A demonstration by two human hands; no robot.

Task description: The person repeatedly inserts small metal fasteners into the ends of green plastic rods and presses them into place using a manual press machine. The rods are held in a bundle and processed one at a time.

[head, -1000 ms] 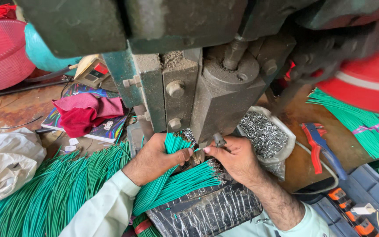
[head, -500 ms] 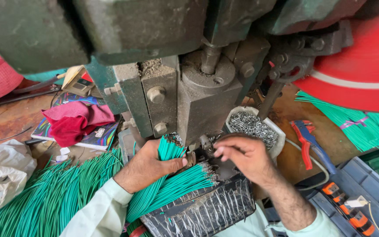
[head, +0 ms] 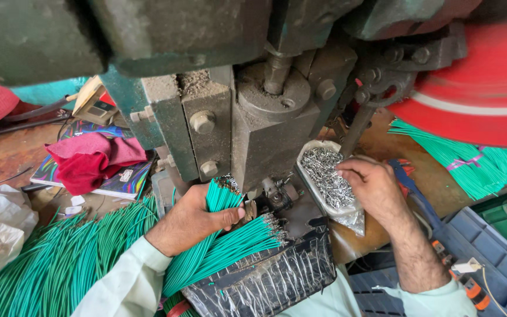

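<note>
The right hand (head: 366, 182) has left the press (head: 271, 135) for the tray (head: 311, 154) beside it, fingers pinching pins, while the left hand (head: 192, 218) grips wires (head: 230, 249) ready below the press.

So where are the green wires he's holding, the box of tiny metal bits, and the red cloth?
green wires (head: 230, 249), head view, bundle's middle.
box of metal bits (head: 324, 173), head view, on the pile.
red cloth (head: 89, 161), head view, its centre.
</note>
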